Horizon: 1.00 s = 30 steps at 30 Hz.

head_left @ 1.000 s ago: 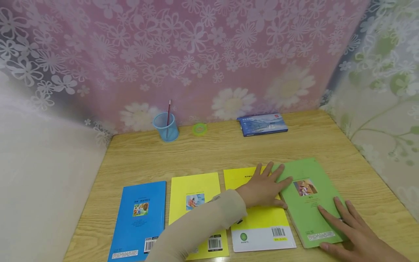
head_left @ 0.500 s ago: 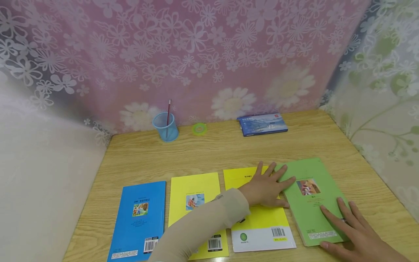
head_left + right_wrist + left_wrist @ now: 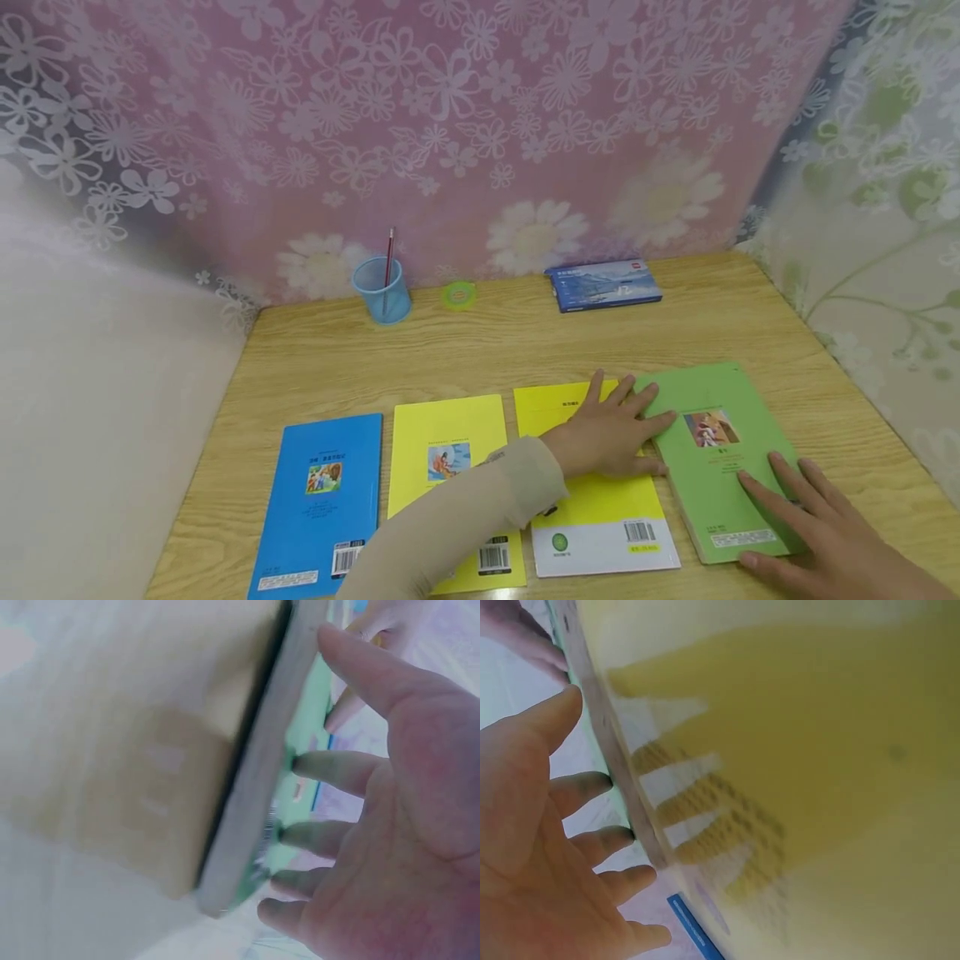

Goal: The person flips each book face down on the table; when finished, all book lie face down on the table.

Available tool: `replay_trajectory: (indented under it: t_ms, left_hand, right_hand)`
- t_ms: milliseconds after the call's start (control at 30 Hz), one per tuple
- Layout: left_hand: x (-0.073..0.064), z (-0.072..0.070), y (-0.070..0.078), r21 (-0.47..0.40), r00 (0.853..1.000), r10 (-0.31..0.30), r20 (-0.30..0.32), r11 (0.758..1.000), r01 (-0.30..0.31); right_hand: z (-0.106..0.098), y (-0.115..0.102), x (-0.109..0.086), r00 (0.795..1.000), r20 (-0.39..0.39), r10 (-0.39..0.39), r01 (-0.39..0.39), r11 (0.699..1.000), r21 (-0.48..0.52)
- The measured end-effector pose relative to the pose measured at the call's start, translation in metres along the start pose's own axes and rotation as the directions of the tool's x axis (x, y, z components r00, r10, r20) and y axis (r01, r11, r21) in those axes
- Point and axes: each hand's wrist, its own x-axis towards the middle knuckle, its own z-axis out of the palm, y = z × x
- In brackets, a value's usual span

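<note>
A green book (image 3: 720, 492) lies on the wooden table at the right of the row, back cover up, with a small picture on it. My left hand (image 3: 611, 433) spreads its fingers over the yellow-and-white book (image 3: 555, 500), its fingertips at the green book's left edge. In the left wrist view, straight fingertips (image 3: 622, 838) touch that edge. My right hand (image 3: 832, 533) has its fingers extended over the green book's lower right part. The right wrist view shows those fingertips (image 3: 289, 834) on the cover, beside the thick page block.
To the left lie a yellow book (image 3: 450, 425), partly hidden by my left sleeve, and a blue book (image 3: 322, 500). Along the back stand a blue mesh cup (image 3: 382, 292) with a pencil (image 3: 390, 258), a green tape roll (image 3: 458, 295) and a blue box (image 3: 603, 286).
The green book has slid slightly to the right and turned a little straighter. Both hands have shifted slightly right with it. The other books stay where they were.
</note>
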Motion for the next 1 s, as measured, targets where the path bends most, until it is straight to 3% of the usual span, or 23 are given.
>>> replay_trajectory:
  t_ms: [233, 333, 467, 567, 633, 800, 900, 1000]
  left_hand:
    - [-0.015, -0.006, -0.024, -0.081, 0.998, 0.015, -0.062, 0.997, -0.020]
    - [-0.025, -0.009, -0.034, -0.130, 0.998, 0.027, -0.062, 0.991, -0.035]
    - [-0.046, -0.014, -0.050, -0.199, 0.992, 0.067, -0.109, 0.976, -0.088]
    - [-0.067, -0.020, -0.064, -0.231, 0.987, 0.061, -0.146, 0.968, -0.095]
    - [-0.084, -0.024, -0.075, -0.254, 0.988, 0.030, -0.152, 0.965, -0.069]
    - [-0.134, -0.028, -0.104, -0.315, 0.983, -0.076, -0.167, 0.949, 0.020]
    - [-0.170, -0.028, -0.121, -0.351, 0.972, -0.150, -0.180, 0.933, 0.079]
    - [-0.204, -0.027, -0.136, -0.382, 0.951, -0.226, -0.211, 0.915, 0.132]
  right_hand:
    - [-0.022, -0.001, 0.019, 0.998, 0.054, -0.027, 0.029, 0.998, -0.051]
    - [-0.030, -0.003, 0.028, 0.996, 0.057, -0.075, 0.078, 0.995, -0.058]
    - [-0.042, -0.007, 0.046, 0.984, 0.064, -0.167, 0.172, 0.981, -0.084]
    - [-0.052, -0.012, 0.062, 0.974, 0.063, -0.217, 0.223, 0.968, -0.112]
    - [-0.060, -0.016, 0.071, 0.970, 0.084, -0.227, 0.235, 0.967, -0.103]
    - [-0.074, -0.024, 0.088, 0.948, 0.023, -0.318, 0.319, 0.946, -0.058]
    - [-0.081, -0.030, 0.096, 0.937, -0.028, -0.348, 0.345, 0.935, -0.080]
    - [-0.090, -0.035, 0.103, 0.930, -0.075, -0.360, 0.350, 0.929, -0.118]
